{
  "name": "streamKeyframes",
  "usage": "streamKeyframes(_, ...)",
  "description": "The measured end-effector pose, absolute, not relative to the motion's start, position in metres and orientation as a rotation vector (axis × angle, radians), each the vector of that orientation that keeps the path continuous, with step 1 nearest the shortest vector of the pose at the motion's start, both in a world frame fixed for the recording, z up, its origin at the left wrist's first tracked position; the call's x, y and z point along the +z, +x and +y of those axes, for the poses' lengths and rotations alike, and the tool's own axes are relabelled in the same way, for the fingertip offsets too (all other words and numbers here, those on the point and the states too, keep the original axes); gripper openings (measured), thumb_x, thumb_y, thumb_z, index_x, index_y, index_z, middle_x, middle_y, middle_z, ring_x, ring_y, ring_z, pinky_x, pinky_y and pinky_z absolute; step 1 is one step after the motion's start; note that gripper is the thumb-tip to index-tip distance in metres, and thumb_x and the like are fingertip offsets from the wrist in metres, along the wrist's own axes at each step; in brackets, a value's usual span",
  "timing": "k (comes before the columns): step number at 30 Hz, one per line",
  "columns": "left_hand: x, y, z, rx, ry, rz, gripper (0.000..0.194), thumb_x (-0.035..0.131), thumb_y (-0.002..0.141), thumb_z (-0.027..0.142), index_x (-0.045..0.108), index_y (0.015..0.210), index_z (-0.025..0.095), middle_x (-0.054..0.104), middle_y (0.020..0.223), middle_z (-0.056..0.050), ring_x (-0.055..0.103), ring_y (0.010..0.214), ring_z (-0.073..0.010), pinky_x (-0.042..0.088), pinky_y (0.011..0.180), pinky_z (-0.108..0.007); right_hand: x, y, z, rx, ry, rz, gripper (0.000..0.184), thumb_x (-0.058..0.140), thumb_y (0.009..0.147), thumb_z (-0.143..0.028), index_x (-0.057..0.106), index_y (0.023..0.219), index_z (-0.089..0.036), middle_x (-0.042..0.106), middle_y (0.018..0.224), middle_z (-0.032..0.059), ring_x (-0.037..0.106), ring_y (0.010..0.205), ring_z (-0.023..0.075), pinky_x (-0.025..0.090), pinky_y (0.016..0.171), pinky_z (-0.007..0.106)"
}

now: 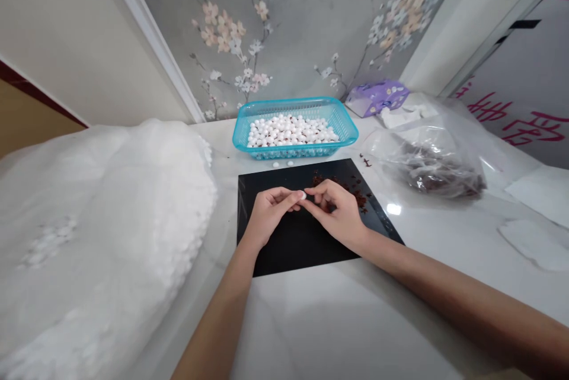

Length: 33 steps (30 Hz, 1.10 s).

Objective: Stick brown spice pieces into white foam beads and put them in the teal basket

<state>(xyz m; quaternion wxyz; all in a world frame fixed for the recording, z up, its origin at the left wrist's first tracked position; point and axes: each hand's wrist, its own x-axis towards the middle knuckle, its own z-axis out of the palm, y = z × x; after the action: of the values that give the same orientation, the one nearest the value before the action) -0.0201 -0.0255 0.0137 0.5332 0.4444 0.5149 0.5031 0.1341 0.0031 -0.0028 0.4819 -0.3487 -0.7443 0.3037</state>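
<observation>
Over a black mat (293, 243), my left hand (272, 209) pinches a small white ball (303, 195) between thumb and fingertips. My right hand (336, 209) is closed in a pinch just right of the ball, its thumb tip close to or touching it. Whatever lies between the right fingertips is too small to make out. Dark reddish-brown bits (361, 200) are scattered on the mat behind and beside the right hand. A blue plastic basket (295, 151) beyond the mat holds many white balls, with brown showing on several.
A large translucent bag (115, 190) of white pieces bulks at the left. Two loose white balls (283, 164) lie before the basket. To the right are a clear bag of brown material (444, 169), a purple packet (377, 97) and white sheets (533, 243). A flowered wall stands behind.
</observation>
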Motion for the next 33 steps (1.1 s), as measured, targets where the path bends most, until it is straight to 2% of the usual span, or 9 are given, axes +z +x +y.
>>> streamKeyframes(4, 0.012, -0.022, -0.026, 1.179, 1.077, 1.226, 0.02, 0.07, 0.069, 0.035, 0.07, 0.072, 0.016, 0.068, 0.068, -0.002, 0.059, 0.062, -0.0102, 0.047, 0.064, -0.021, -0.003, 0.134, 0.005, 0.806, -0.839, -1.836, 0.014, 0.061, 0.078, -0.026, 0.05, 0.072, -0.019, 0.036, 0.056, -0.0076, 0.035, 0.045, 0.0056, 0.032, 0.043, 0.021)
streamKeyframes(10, 0.009, -0.024, -0.026, 1.169, 1.114, 1.228, 0.021, 0.068, 0.07, 0.036, 0.071, 0.073, 0.015, 0.068, 0.068, -0.003, 0.059, 0.062, -0.0109, 0.046, 0.063, -0.022, -0.004, 0.134, 0.005, 0.804, -0.82, -1.858, 0.022, 0.06, 0.079, -0.024, 0.045, 0.064, -0.019, 0.032, 0.055, -0.0081, 0.033, 0.046, 0.0055, 0.035, 0.049, 0.021)
streamKeyframes(15, 0.014, -0.022, -0.025, 1.153, 1.086, 1.214, 0.021, 0.068, 0.071, 0.037, 0.069, 0.071, 0.016, 0.066, 0.065, -0.001, 0.057, 0.061, -0.0094, 0.045, 0.062, -0.02, 0.0, 0.134, 0.005, 0.913, -0.86, -1.837, 0.013, 0.061, 0.078, -0.027, 0.051, 0.079, -0.019, 0.04, 0.062, -0.0068, 0.034, 0.043, 0.0038, 0.029, 0.041, 0.02)
streamKeyframes(19, 0.016, -0.021, -0.024, 1.166, 1.039, 1.22, 0.022, 0.067, 0.071, 0.037, 0.068, 0.069, 0.016, 0.064, 0.063, 0.0, 0.056, 0.06, -0.0086, 0.044, 0.061, -0.019, 0.001, 0.134, 0.008, 1.011, -0.882, -1.758, 0.028, 0.065, 0.074, -0.029, 0.048, 0.095, -0.021, 0.044, 0.072, -0.0058, 0.036, 0.042, 0.0024, 0.028, 0.038, 0.019)
streamKeyframes(24, 0.015, -0.02, -0.024, 1.155, 1.049, 1.246, 0.026, 0.064, 0.074, 0.04, 0.066, 0.066, 0.016, 0.063, 0.06, 0.0, 0.057, 0.06, -0.0094, 0.043, 0.062, -0.02, -0.001, 0.134, 0.009, 0.987, -0.9, -1.766, 0.025, 0.064, 0.075, -0.032, 0.049, 0.091, -0.021, 0.045, 0.072, -0.0055, 0.036, 0.043, 0.003, 0.03, 0.04, 0.019)
streamKeyframes(28, 0.013, -0.02, -0.025, 1.178, 1.048, 1.25, 0.03, 0.061, 0.075, 0.043, 0.067, 0.067, 0.015, 0.064, 0.061, -0.001, 0.059, 0.06, -0.0115, 0.044, 0.062, -0.022, 0.001, 0.135, 0.004, 0.801, -0.935, -1.9, 0.016, 0.059, 0.079, -0.032, 0.053, 0.087, -0.02, 0.049, 0.072, -0.0032, 0.039, 0.044, 0.0046, 0.037, 0.045, 0.021)
streamKeyframes(33, 0.012, -0.021, -0.023, 1.177, 0.958, 1.228, 0.048, 0.046, 0.082, 0.053, 0.07, 0.071, 0.013, 0.07, 0.069, -0.008, 0.062, 0.061, -0.0145, 0.045, 0.062, -0.025, 0.026, 0.139, 0.025, 0.238, -0.949, -2.089, 0.016, 0.05, 0.087, -0.031, 0.058, 0.096, -0.021, 0.058, 0.077, 0.0023, 0.052, 0.059, 0.0113, 0.039, 0.053, 0.024)
